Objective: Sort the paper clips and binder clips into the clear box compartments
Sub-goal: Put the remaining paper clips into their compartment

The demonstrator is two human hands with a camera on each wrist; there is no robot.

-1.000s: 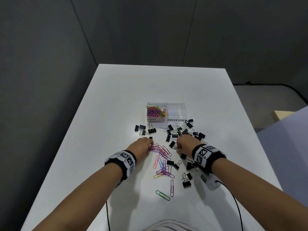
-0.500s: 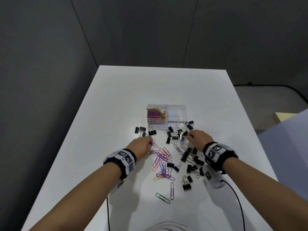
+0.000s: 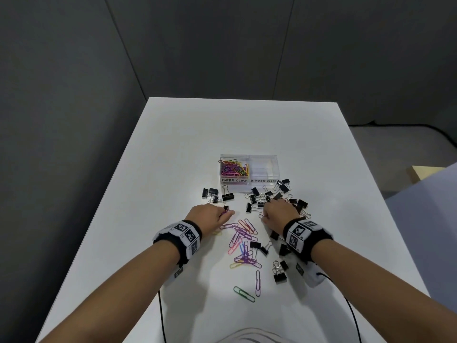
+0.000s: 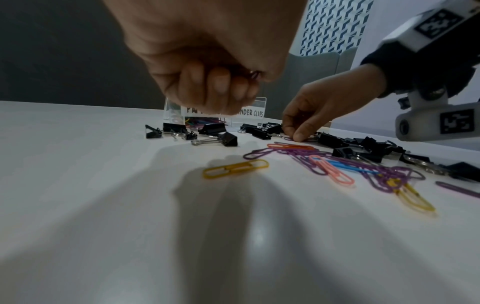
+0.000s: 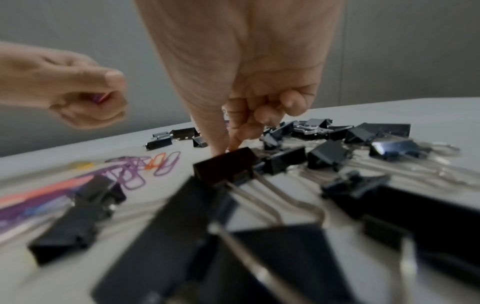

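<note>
White tabletop (image 3: 173, 169) carries a clear box (image 3: 249, 169) with two compartments labelled PAPER CLIPS and BINDER CLIPS; the left one holds a heap of coloured paper clips (image 3: 233, 167), the right one looks empty, though the clear walls make that hard to confirm. Loose coloured paper clips (image 3: 243, 240) lie between the two hands; black binder clips (image 3: 279, 194) are scattered just in front of the box and to the right. Left hand (image 3: 210, 215) is raised off the tabletop, fingers curled into a fist around something purple, probably paper clips (image 5: 100, 97). Right hand (image 3: 279, 214) is lowered among the binder clips, thumb and forefinger pressed together at the tabletop; what they pinch cannot be made out.
</note>
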